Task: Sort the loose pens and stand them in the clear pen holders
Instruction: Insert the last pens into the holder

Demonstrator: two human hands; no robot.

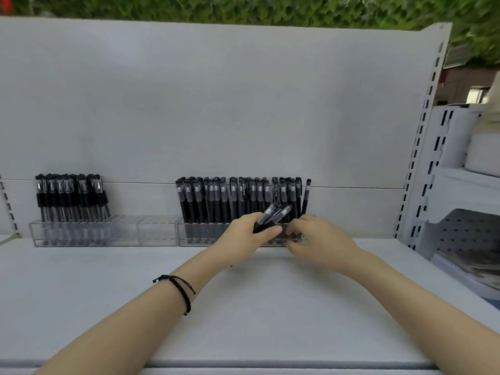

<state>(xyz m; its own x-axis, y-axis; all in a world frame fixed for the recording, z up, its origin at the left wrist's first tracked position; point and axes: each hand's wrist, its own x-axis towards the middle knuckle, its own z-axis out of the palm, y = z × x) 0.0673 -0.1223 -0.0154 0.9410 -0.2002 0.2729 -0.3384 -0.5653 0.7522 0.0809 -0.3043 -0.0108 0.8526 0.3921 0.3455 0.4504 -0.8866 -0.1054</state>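
Two clear pen holders stand against the shelf's back wall. The left holder [151, 231] has black pens [71, 196] only at its left end. The right holder [205, 236] is packed with upright black pens [238, 197]. My left hand [243, 235] grips a small bundle of black pens [273, 216], tips pointing up and right, in front of the right holder. My right hand [316, 240] is just beside it with fingers curled toward the bundle's lower end; whether it pinches a pen is hidden.
The white shelf board [243, 307] stretches out in front of the holders. A slotted upright [422, 136] bounds the right side. Beyond it stands another white rack [465, 185] with boxes and papers.
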